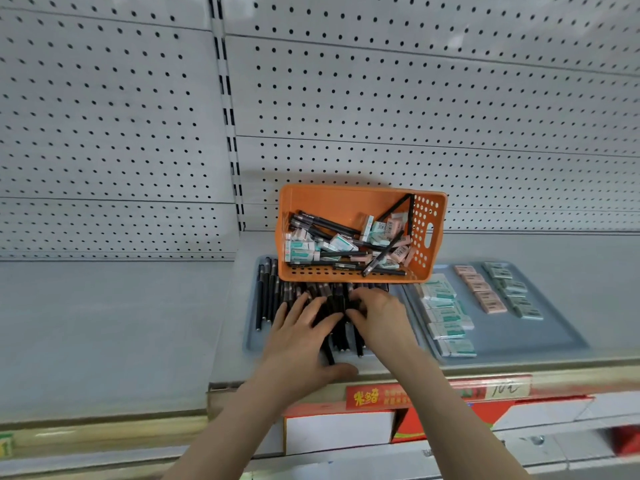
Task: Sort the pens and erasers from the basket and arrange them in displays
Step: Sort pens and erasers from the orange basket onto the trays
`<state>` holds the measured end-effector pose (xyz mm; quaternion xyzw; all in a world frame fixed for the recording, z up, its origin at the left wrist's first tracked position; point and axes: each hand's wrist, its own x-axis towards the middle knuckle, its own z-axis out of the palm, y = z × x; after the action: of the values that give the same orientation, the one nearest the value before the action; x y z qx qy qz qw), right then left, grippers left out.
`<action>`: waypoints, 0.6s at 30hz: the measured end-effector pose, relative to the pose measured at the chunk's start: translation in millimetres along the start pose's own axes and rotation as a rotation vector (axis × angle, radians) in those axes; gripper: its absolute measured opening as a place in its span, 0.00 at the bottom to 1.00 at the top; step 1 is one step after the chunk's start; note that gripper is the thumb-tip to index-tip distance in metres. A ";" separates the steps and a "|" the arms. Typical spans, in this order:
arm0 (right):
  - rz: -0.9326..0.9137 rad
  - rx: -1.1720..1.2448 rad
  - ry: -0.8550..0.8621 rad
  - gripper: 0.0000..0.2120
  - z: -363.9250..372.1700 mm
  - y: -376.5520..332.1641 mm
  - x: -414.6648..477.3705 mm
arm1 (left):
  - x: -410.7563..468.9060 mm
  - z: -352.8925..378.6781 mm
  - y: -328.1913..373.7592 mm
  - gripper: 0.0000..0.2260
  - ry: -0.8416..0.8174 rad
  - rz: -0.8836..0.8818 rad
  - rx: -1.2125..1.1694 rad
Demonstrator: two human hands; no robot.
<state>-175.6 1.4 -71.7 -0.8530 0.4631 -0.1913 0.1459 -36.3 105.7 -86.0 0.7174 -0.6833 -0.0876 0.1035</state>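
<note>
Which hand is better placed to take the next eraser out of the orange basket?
Probably the right hand. It lies nearer the pink erasers at the right end of the orange basket and nearer the eraser tray. The left hand rests flat on the pens.

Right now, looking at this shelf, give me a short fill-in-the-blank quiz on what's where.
1. The basket holding mixed pens and erasers is coloured ____.
2. Both hands, left hand and right hand, rest on the row of black ____ on the left tray.
3. The erasers on the right tray lie in ____ columns.
4. The pink erasers form the ____ column.

Missing words: orange; pens; three; middle
</note>
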 end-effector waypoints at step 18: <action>-0.110 -0.037 0.206 0.13 -25.2 38.6 47.1 | 13.6 2.6 -18.3 0.26 0.177 0.139 -0.090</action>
<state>-192.1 -60.6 -56.9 -0.8556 0.4314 -0.2770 0.0711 -18.7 92.9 -93.2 0.6678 -0.7151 -0.0469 0.2013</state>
